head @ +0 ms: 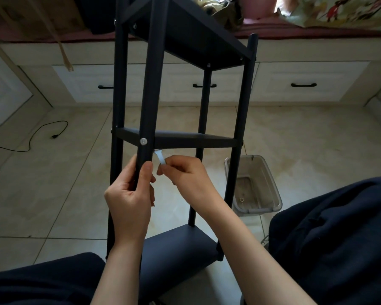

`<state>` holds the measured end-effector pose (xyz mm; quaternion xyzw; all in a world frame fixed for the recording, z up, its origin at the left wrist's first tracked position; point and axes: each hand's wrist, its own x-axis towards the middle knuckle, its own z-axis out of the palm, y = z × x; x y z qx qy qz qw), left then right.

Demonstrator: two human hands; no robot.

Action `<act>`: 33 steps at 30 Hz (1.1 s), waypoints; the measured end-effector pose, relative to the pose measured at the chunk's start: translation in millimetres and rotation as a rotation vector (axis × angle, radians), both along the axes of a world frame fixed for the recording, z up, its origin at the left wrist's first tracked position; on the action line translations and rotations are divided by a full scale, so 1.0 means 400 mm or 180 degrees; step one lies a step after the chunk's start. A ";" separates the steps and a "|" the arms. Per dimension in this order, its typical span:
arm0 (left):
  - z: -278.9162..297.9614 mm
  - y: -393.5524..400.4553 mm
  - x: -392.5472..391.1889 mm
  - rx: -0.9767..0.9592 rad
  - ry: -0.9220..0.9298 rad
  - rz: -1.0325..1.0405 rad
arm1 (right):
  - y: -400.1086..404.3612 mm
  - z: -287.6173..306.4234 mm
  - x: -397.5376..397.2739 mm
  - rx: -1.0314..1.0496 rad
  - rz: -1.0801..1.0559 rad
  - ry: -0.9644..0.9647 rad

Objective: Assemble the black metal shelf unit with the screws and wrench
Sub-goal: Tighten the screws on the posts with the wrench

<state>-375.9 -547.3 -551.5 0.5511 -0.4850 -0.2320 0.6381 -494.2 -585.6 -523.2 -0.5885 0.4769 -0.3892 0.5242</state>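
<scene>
The black metal shelf unit stands upright on the tiled floor, between the person's knees. The left hand wraps its fingers around the front post; the right hand pinches a flat pale wrench under the middle shelf. Smooth painted tubing looks rigid, probably light; hold the posts.

Shelf unit upright at centre, on floor. Right of it, near, a bin. Far behind, drawers. Far left on floor, a cable.
</scene>
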 end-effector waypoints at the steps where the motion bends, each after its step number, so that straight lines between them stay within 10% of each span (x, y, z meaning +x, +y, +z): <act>1: 0.000 0.001 0.001 0.0000 -0.0005 0.0008 | -0.003 0.001 0.002 -0.0018 -0.0002 0.0023; 16: -0.001 0.000 0.000 0.0042 -0.0012 0.0035 | 0.002 -0.022 0.030 -0.0964 -0.0651 0.0836; 33: 0.002 0.004 -0.002 0.0008 -0.0071 -0.0006 | -0.007 -0.071 0.049 -0.0728 -0.0938 -0.0018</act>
